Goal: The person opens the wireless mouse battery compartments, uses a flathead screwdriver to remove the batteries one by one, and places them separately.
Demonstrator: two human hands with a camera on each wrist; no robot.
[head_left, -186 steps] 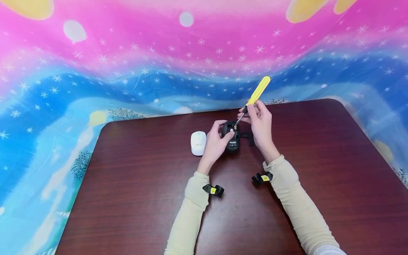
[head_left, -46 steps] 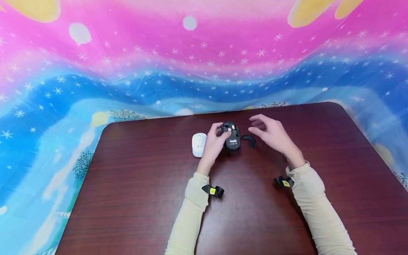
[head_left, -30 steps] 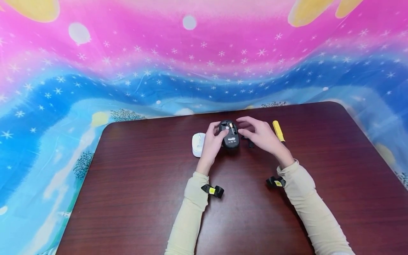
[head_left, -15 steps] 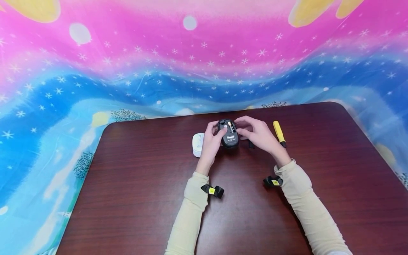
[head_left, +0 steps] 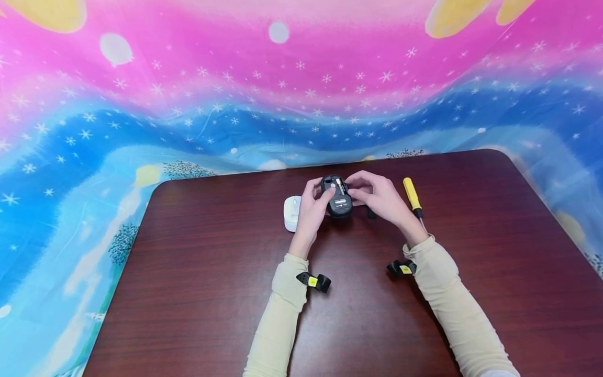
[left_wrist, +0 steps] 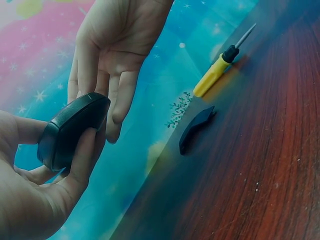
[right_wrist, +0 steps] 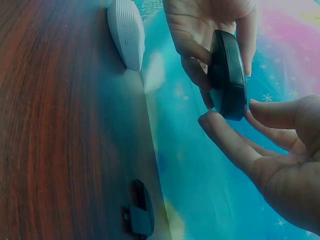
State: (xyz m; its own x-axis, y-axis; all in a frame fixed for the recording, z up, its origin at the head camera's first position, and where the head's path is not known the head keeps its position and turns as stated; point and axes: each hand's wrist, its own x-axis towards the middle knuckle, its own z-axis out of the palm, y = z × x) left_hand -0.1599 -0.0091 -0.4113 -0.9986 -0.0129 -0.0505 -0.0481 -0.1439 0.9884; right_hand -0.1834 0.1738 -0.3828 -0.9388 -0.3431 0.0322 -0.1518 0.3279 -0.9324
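My left hand (head_left: pixel 314 201) grips a black computer mouse (head_left: pixel 340 207) by its left side, thumb across its underside. That underside faces up, and a battery (head_left: pixel 341 186) shows in its uncovered compartment. My right hand (head_left: pixel 377 193) is at the mouse's right edge, thumb and index fingertips right by it, the other fingers loosely extended. In the left wrist view the right hand's fingertips pass partly behind the mouse. The black battery cover (left_wrist: pixel 196 129) lies on the table, mostly hidden by my right hand in the head view.
A white mouse (head_left: pixel 291 213) sits on the dark wooden table (head_left: pixel 212 272), left of my left hand. To the right lies a screwdriver (head_left: pixel 412 196) with a yellow handle, its shaft partly behind my right wrist. A patterned cloth (head_left: pixel 301 104) hangs behind the table's far edge.
Earlier my right hand held the screwdriver in the black mouse; the screwdriver now lies at the right. My right hand has since come back left to the mouse, which is slightly raised and tilted.
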